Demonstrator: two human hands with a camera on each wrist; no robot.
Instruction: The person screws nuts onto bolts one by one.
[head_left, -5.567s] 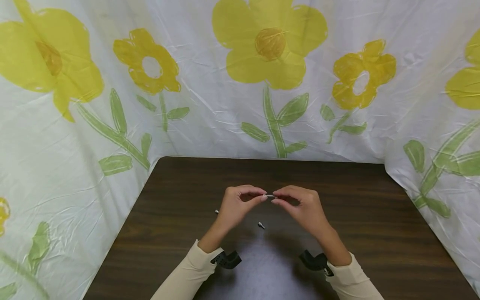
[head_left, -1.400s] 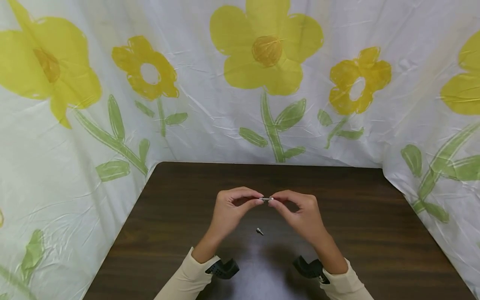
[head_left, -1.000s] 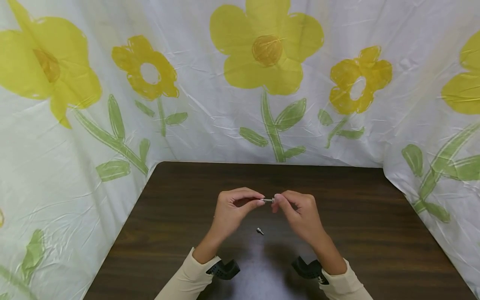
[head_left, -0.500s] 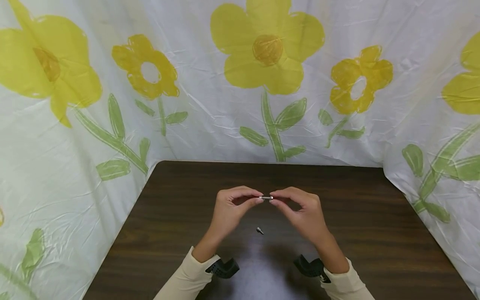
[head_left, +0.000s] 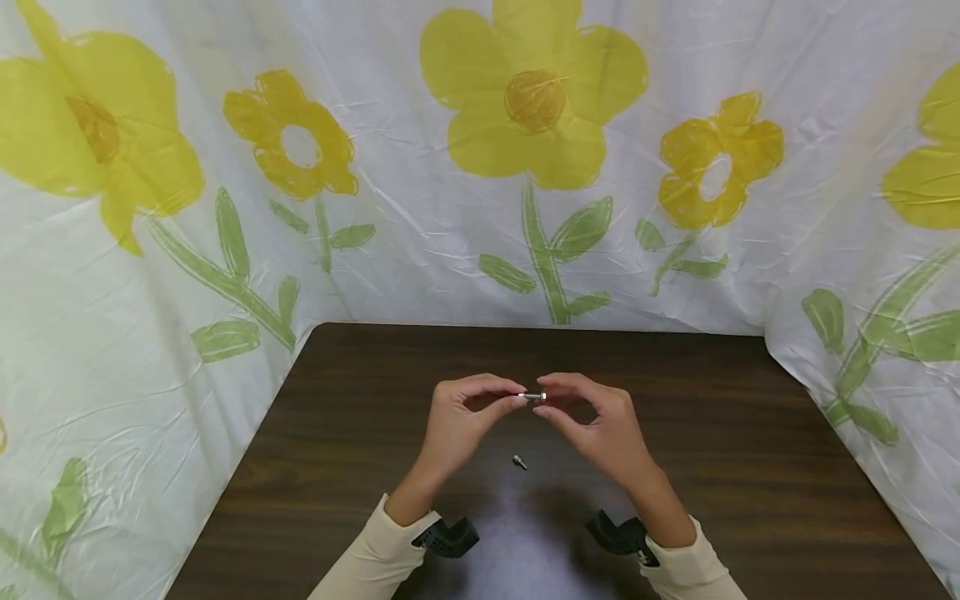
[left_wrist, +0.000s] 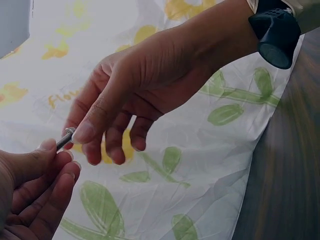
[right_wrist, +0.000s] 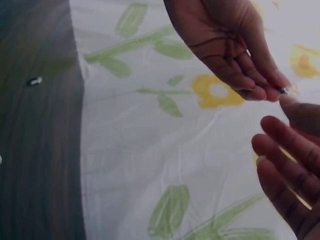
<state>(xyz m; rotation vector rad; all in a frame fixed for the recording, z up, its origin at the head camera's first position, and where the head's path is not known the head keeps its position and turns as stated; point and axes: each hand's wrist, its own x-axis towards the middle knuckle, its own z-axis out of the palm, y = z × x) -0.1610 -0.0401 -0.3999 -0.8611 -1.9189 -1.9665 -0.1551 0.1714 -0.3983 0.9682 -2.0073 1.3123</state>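
Note:
A silvery metal bolt point(head_left: 533, 397) is held level above the table. My left hand point(head_left: 467, 421) pinches its left end between thumb and fingertips. At its right end is a wider piece, a head or nut point(left_wrist: 69, 131); I cannot tell which. My right hand point(head_left: 600, 425) is around that end, thumb and index finger spread above and below it with a gap in the head view. In the left wrist view its thumb point(left_wrist: 84, 131) overlaps the wide end. A second small bolt point(head_left: 520, 462) lies on the table, nearer me than the hands.
The dark wooden table point(head_left: 360, 358) reaches back to a white curtain point(head_left: 420, 275) printed with yellow flowers. A black wrist camera point(head_left: 450, 538) sits under the left cuff, another camera point(head_left: 617, 533) under the right one. A small pale object point(right_wrist: 1, 159) shows at the right wrist view's edge.
My right thumb and index finger have changed grip around the bolt's right end and now stand apart from it. The left hand keeps its pinch. The bolt on the table has stayed put.

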